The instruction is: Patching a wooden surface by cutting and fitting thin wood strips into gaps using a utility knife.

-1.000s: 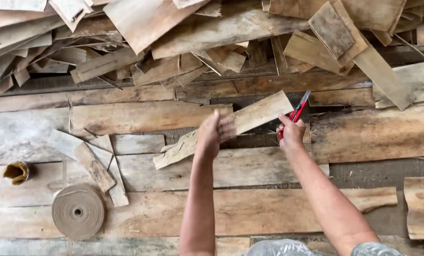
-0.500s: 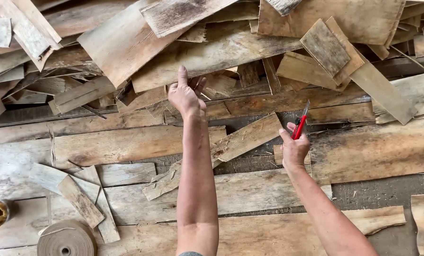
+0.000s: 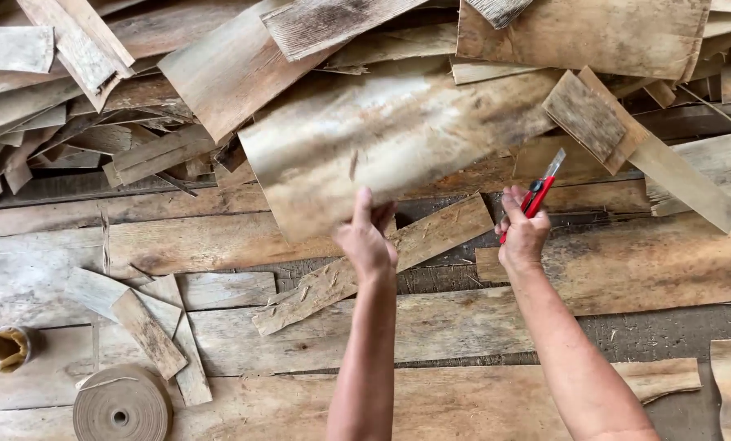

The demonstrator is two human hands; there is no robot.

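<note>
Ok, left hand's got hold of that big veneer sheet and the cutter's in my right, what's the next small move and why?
Probably draw the big veneer sheet down flat onto the boards in front of you. The left hand grips only its lower edge, and its far end lies among the pile. The right hand holds the red cutter off to the side, apart from the sheet.

Free room: bare plank floor [image 3: 463, 327] lay open between and below the left hand [image 3: 367, 241] and right hand [image 3: 522, 237] | Obstacles ahead: heaped veneer scraps [image 3: 218, 73] blocked the far side; lifted veneer sheet [image 3: 398, 131] overhung them | Left: tape roll [image 3: 122, 406], small cup [image 3: 6, 349], loose strips [image 3: 149, 331] | Centre: diagonal strip [image 3: 382, 261] crossed the floor
</note>
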